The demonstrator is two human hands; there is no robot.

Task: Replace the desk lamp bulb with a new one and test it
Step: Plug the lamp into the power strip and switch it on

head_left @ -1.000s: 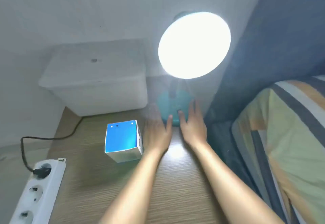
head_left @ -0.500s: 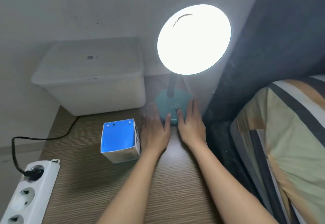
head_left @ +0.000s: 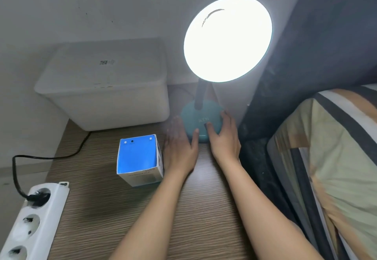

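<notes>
The desk lamp is lit; its round shade [head_left: 227,38] glows bright white above a dark neck and a teal base [head_left: 199,118] at the back of the wooden desk [head_left: 142,208]. My left hand [head_left: 180,146] lies flat against the left side of the base, fingers apart. My right hand [head_left: 224,135] rests on the base's right side, its thumb on the dark switch. A blue-and-white bulb box [head_left: 139,158] stands just left of my left hand.
A white lidded plastic bin [head_left: 106,84] sits at the back left. A white power strip [head_left: 32,219] with a black plug and cable lies at the front left edge. A dark bed frame and striped bedding [head_left: 330,168] border the right.
The view steadied and shifted slightly. Both hands stayed at the lamp base, settling closer around it; the lamp stays lit.
</notes>
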